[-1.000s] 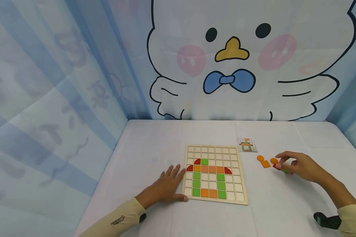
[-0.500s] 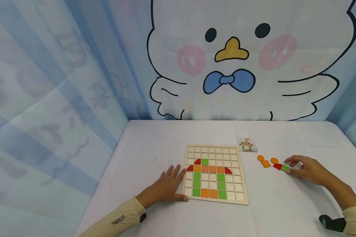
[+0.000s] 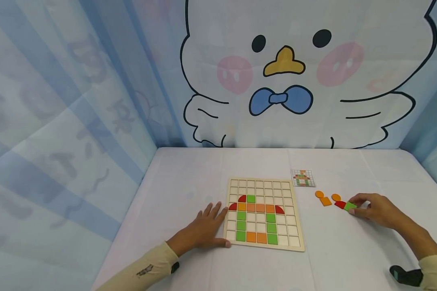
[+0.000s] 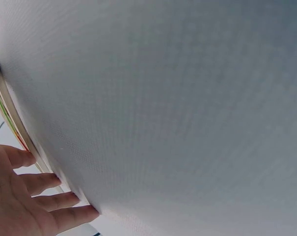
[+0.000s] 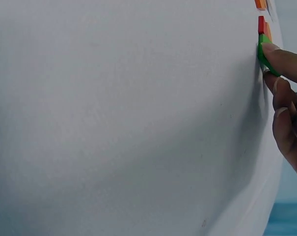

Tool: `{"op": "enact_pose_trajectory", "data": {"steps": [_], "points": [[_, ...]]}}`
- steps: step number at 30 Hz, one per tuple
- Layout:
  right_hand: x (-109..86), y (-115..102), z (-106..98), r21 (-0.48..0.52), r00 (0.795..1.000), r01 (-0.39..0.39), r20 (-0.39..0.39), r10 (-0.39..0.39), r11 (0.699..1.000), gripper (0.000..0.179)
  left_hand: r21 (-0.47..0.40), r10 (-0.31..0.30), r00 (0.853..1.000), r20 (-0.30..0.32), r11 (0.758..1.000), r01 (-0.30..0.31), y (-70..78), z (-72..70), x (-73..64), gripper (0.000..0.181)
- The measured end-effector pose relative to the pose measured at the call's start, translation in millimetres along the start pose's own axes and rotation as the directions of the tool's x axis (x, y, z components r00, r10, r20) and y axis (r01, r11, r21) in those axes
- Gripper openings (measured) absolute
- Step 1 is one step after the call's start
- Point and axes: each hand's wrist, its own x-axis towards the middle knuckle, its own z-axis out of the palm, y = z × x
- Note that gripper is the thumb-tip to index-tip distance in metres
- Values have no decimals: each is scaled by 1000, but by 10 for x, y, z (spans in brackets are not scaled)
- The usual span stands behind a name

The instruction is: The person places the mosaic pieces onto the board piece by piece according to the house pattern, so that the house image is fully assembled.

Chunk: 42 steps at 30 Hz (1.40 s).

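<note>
Between thumb and fingers, my right hand [image 3: 376, 210] pinches a green square tile [image 3: 350, 206]; the right wrist view has this green tile [image 5: 266, 54] tilted, one edge lifted. Just left of it lies a red quarter-round tile [image 3: 340, 205]. My left hand [image 3: 202, 230] rests with spread, straight fingers along the left edge of a wooden grid board [image 3: 287, 188]. In the left wrist view, the fingers [image 4: 42, 183] touch the board's side. Green, orange and red tiles fill some of the board's cells in an arch-like pattern.
Two orange round tiles, one a disc [image 3: 319, 194] and the other a disc [image 3: 336, 197], lie right of the board with an orange square tile [image 3: 325, 201]. A small pattern card [image 3: 303, 178] sits at the board's upper right corner. A printed curtain [image 3: 284, 129] backs the white table [image 3: 189, 169].
My right hand has drawn back to the right from the red tile and now pinches the green tile, which has been lifted a little. My left hand and the board have stayed put.
</note>
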Motion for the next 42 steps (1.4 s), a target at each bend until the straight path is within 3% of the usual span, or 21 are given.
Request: {"op": "enact_pose_trajectory", "data": {"steps": [9, 18, 23, 42], "points": [[-17, -78, -50, 30, 999, 10, 39, -11, 999, 27, 9, -2, 1000, -2, 1000, 2, -10, 13, 2, 106], [-17, -175, -84, 41, 997, 10, 70, -13, 999, 40, 5, 1, 1000, -5, 1000, -1, -9, -3, -5, 106], [-22, -221, -86, 38, 998, 18, 60, -20, 999, 38, -3, 5, 1000, -8, 1000, -5, -3, -8, -12, 106], [49, -617, 15, 195, 988, 73, 120, -98, 978, 41, 4, 11, 1000, -7, 1000, -11, -18, 16, -1, 106]]}}
